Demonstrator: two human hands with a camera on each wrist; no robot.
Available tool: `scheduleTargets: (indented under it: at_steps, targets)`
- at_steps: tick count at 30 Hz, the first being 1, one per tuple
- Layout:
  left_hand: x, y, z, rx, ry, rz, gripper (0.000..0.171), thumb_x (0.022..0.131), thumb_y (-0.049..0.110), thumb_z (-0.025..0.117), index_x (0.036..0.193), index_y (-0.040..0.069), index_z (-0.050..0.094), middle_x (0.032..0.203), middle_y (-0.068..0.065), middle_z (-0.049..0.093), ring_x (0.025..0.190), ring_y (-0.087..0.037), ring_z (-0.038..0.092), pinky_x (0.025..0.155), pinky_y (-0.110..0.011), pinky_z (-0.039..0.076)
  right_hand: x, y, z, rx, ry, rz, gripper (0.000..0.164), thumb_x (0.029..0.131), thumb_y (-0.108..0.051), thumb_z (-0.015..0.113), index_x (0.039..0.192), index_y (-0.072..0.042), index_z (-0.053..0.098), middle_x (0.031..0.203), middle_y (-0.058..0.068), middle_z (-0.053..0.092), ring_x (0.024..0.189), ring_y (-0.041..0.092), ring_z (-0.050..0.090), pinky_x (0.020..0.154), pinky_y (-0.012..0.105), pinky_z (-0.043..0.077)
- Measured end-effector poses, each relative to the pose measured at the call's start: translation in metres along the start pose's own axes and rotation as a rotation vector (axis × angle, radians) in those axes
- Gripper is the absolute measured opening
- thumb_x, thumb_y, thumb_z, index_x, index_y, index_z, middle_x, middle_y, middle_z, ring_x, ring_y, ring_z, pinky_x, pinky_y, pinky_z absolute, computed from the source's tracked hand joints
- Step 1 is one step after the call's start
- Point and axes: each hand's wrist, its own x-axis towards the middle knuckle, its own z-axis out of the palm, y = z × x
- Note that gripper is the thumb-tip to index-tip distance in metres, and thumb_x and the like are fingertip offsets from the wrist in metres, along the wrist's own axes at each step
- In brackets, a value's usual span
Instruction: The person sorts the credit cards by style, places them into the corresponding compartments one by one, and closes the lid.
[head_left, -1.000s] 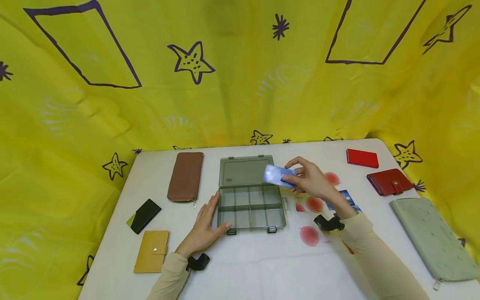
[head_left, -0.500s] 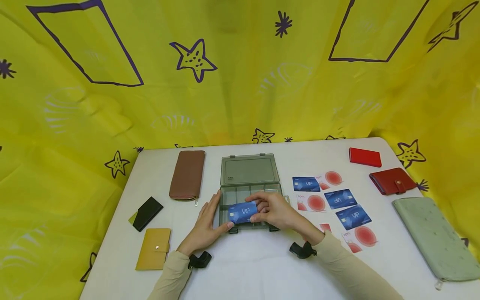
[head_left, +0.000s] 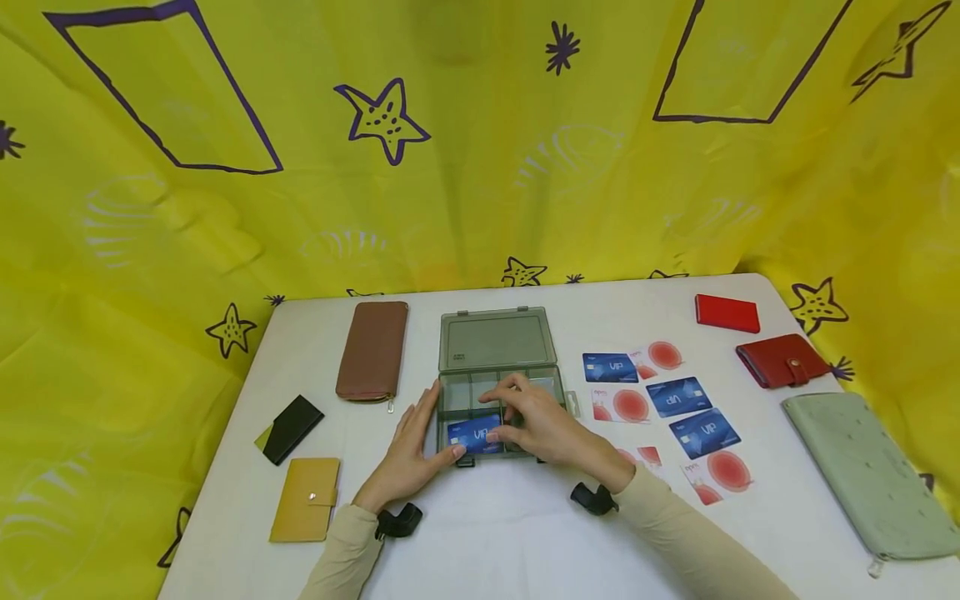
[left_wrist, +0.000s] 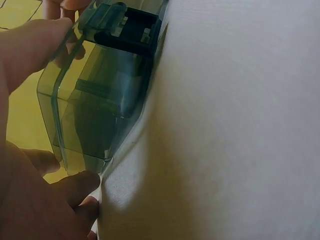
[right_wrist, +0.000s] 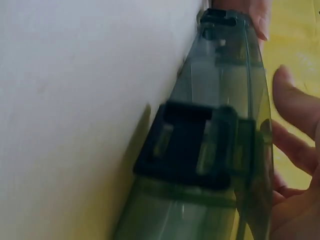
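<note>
A clear grey-green plastic box with compartments lies open on the table, its lid folded back. A blue VIP card sits in the front left part of the box. My left hand rests against the box's left side, fingers straight along it and thumb at the front rim; the left wrist view shows the thumb by the black latch. Over the box's middle is my right hand, thumb and index finger apart, with the thumb overlapping the card's right end. In the right wrist view, its fingers hold nothing.
Right of the box lie several blue VIP cards and red-and-white cards. A red card case, red wallet and green wallet line the right; brown, black and yellow wallets the left.
My right hand brought the blue card from the right over the box, lowered it into the front left part and let it go. The left hand stayed at the box.
</note>
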Motion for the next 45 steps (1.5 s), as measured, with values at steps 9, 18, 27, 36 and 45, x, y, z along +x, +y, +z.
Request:
scheduleTargets:
  at_steps: [9,18,27,36,45]
  targets:
    - [0.001,-0.001,0.002,-0.005,0.013,0.020,0.104,0.095,0.034,0.079,0.172,0.012,0.013,0.178,-0.016,0.018,0.164,-0.042,0.015,0.133,-0.061,0.004,-0.017,0.035,-0.051,-0.015,0.119,0.017,0.040,0.091,-0.016,0.084,0.128,-0.002,0.073,0.117,0.017,0.068,0.082,0.010,0.065,0.068,0.025,0.054]
    - [-0.003,-0.002,-0.001,-0.011,0.039,0.026,0.104,0.094,0.033,0.080,0.171,0.009,0.015,0.177,-0.017,0.020,0.164,-0.043,0.016,0.132,-0.062,0.004,-0.044,0.095,-0.123,-0.170,0.088,0.329,0.050,0.092,-0.012,0.084,0.138,-0.005,0.068,0.125,0.020,0.066,0.107,0.035,0.062,0.092,0.054,0.061]
    - [-0.003,-0.003,0.000,-0.015,0.038,0.024,0.104,0.094,0.034,0.080,0.172,0.010,0.015,0.177,-0.017,0.021,0.163,-0.044,0.016,0.132,-0.063,0.005,-0.050,0.128,-0.135,-0.266,-0.042,0.455,0.051,0.091,-0.017,0.085,0.137,-0.004,0.067,0.119,0.021,0.064,0.111,0.039,0.057,0.099,0.062,0.055]
    - [-0.004,-0.003,-0.001,-0.015,0.042,0.020,0.104,0.094,0.035,0.080,0.171,0.009,0.016,0.177,-0.017,0.021,0.164,-0.043,0.016,0.132,-0.063,0.005,-0.041,0.136,-0.139,-0.198,-0.091,0.459,0.044,0.089,-0.015,0.086,0.126,-0.002,0.067,0.106,0.014,0.065,0.101,0.029,0.058,0.096,0.053,0.059]
    - [-0.002,-0.002,0.001,-0.010,0.034,0.026,0.104,0.094,0.035,0.080,0.171,0.009,0.015,0.177,-0.017,0.020,0.164,-0.042,0.016,0.133,-0.062,0.005,-0.042,0.130,-0.144,-0.185,-0.076,0.480,0.045,0.086,-0.012,0.089,0.119,-0.002,0.060,0.111,0.020,0.063,0.106,0.036,0.058,0.100,0.060,0.058]
